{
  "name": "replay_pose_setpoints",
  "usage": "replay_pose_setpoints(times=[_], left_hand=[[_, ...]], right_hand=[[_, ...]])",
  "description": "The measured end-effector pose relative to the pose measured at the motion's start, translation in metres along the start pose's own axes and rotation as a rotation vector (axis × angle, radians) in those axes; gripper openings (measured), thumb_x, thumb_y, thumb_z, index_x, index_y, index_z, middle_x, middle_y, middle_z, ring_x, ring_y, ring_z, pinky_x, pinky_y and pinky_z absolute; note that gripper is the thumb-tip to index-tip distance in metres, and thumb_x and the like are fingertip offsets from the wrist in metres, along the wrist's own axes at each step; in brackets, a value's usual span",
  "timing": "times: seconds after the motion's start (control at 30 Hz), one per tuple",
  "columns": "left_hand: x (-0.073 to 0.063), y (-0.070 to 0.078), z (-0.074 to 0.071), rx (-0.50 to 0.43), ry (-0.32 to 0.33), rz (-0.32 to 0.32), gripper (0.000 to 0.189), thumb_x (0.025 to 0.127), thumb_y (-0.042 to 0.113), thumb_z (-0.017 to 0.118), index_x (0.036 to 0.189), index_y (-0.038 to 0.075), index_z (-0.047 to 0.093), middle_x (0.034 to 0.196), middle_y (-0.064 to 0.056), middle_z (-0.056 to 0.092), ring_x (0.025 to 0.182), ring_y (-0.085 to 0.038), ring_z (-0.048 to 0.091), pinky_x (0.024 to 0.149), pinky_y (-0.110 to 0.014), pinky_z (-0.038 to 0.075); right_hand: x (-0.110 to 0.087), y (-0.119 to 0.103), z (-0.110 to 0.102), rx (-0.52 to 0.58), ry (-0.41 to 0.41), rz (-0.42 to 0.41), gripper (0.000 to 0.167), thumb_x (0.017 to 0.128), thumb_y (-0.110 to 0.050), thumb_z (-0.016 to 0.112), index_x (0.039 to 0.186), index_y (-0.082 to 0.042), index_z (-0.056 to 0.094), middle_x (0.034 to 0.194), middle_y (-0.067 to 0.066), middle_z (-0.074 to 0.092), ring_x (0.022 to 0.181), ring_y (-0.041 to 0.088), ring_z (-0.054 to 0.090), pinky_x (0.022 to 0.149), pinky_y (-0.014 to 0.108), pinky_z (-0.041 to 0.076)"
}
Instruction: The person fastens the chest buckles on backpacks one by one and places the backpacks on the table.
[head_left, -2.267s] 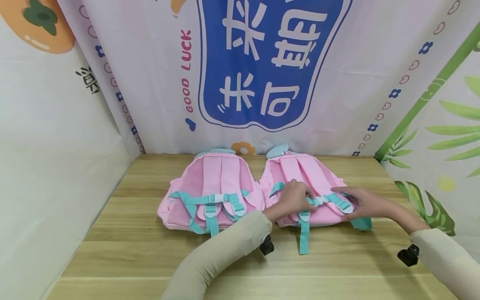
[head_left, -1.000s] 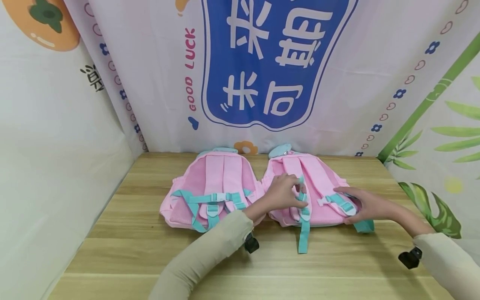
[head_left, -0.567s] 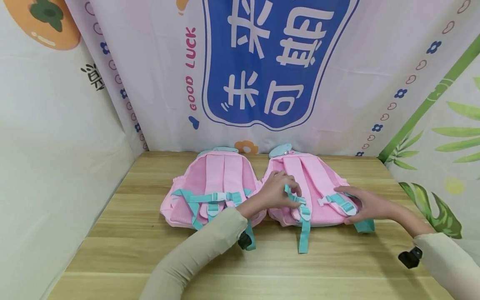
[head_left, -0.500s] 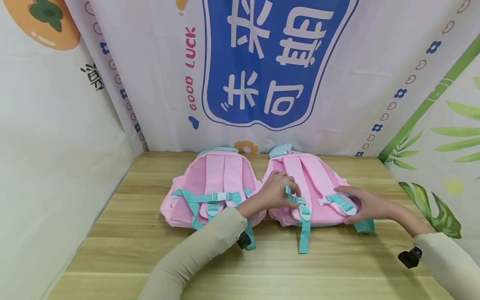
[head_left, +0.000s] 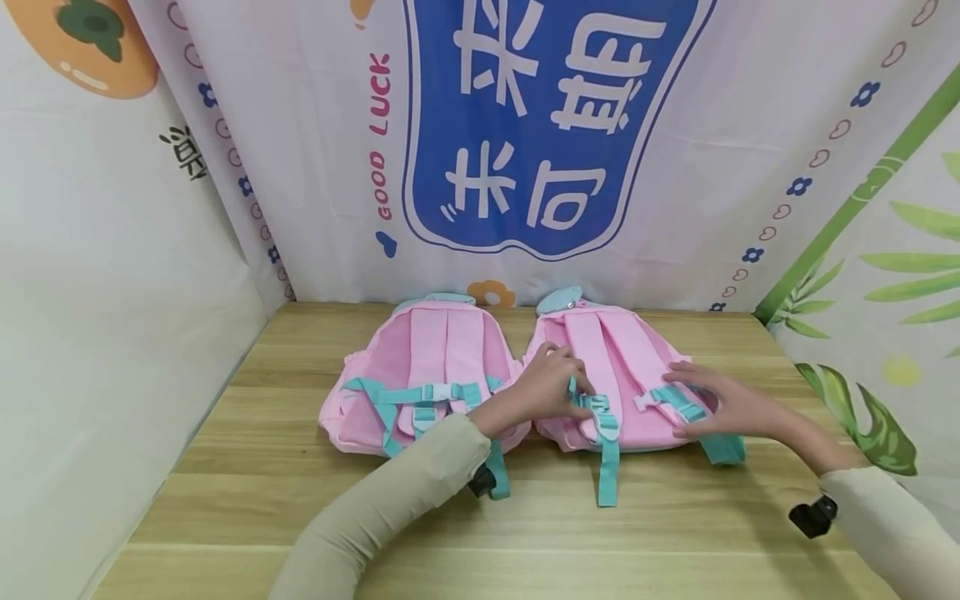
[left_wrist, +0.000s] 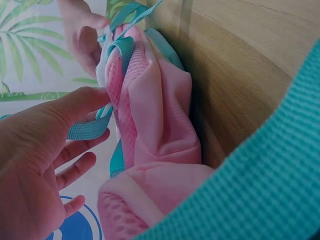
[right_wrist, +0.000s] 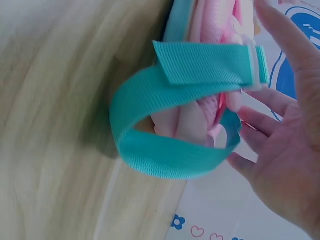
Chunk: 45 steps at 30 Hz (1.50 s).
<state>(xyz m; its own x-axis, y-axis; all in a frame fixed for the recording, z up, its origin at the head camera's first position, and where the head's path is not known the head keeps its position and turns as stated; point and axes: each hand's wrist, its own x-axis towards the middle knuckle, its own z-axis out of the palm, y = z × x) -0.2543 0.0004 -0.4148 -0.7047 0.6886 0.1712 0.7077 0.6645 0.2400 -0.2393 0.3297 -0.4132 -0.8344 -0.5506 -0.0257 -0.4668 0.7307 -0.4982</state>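
Two pink backpacks lie side by side, backs up, on the wooden table. On the right backpack [head_left: 637,427] the teal chest strap is unclipped. My left hand [head_left: 551,387] pinches its left half, a teal strap [left_wrist: 90,131] with a white buckle end [head_left: 597,403]. In the left wrist view that webbing runs between thumb and fingers. My right hand [head_left: 731,407], fingers loosely spread, is at the right side of the same backpack, by the other strap half with its white clip [head_left: 643,402]. A teal webbing loop [right_wrist: 175,155] hangs beside that hand in the right wrist view.
The left backpack [head_left: 390,354] touches the right one, its chest strap buckle [head_left: 441,392] fastened. Loose teal strap tails [head_left: 608,475] trail onto the wooden table [head_left: 562,542]. A printed cloth [head_left: 322,208] hangs behind, with more cloth at both sides.
The right backpack's chest buckle has come apart. My left hand has moved left with one strap half. My right hand stays by the right strap and has just shifted slightly.
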Motion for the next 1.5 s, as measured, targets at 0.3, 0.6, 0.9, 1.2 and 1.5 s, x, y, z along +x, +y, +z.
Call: replay_pose_setpoints(times=[0.3,0.6,0.9,1.2,1.5], left_hand=[[-0.003,0.001,0.003,-0.026,-0.014,-0.017,0.031,0.084,0.043,0.083,0.11,0.025,0.081,0.103,0.007,0.07,0.106,-0.013,0.054,0.113,-0.047,0.035],[-0.004,0.001,0.004,-0.033,0.001,-0.006,0.031,0.086,0.04,0.082,0.112,0.024,0.081,0.103,0.007,0.073,0.104,-0.012,0.055,0.112,-0.047,0.036],[-0.005,0.0,0.003,-0.087,0.021,-0.011,0.028,0.084,0.038,0.084,0.108,0.023,0.081,0.099,0.011,0.075,0.099,-0.009,0.055,0.112,-0.046,0.036],[-0.006,-0.002,0.0,-0.112,-0.009,-0.046,0.024,0.084,0.037,0.085,0.104,0.023,0.082,0.091,0.014,0.076,0.095,-0.008,0.058,0.114,-0.047,0.033],[-0.006,-0.004,0.001,-0.078,-0.023,-0.054,0.02,0.085,0.037,0.083,0.103,0.027,0.081,0.096,0.013,0.072,0.104,-0.012,0.049,0.108,-0.048,0.032]], right_hand=[[0.01,0.0,0.017,-0.095,0.207,-0.134,0.053,0.081,-0.03,0.087,0.127,-0.009,0.07,0.138,0.018,0.062,0.13,0.043,0.052,0.1,0.066,0.046],[0.015,0.0,0.028,-0.218,0.305,-0.21,0.038,0.078,-0.018,0.089,0.115,-0.014,0.077,0.116,0.004,0.067,0.106,0.016,0.054,0.081,0.037,0.055],[0.02,-0.008,0.032,-0.285,0.326,-0.216,0.036,0.077,-0.016,0.089,0.111,-0.012,0.079,0.109,0.003,0.067,0.102,0.014,0.051,0.079,0.035,0.055],[0.022,-0.01,0.035,-0.299,0.323,-0.219,0.032,0.077,-0.013,0.089,0.108,-0.01,0.08,0.107,0.005,0.067,0.1,0.017,0.054,0.081,0.041,0.057],[0.025,-0.009,0.039,-0.302,0.361,-0.254,0.028,0.075,-0.008,0.089,0.102,-0.012,0.08,0.104,0.004,0.068,0.096,0.018,0.058,0.079,0.043,0.057]])
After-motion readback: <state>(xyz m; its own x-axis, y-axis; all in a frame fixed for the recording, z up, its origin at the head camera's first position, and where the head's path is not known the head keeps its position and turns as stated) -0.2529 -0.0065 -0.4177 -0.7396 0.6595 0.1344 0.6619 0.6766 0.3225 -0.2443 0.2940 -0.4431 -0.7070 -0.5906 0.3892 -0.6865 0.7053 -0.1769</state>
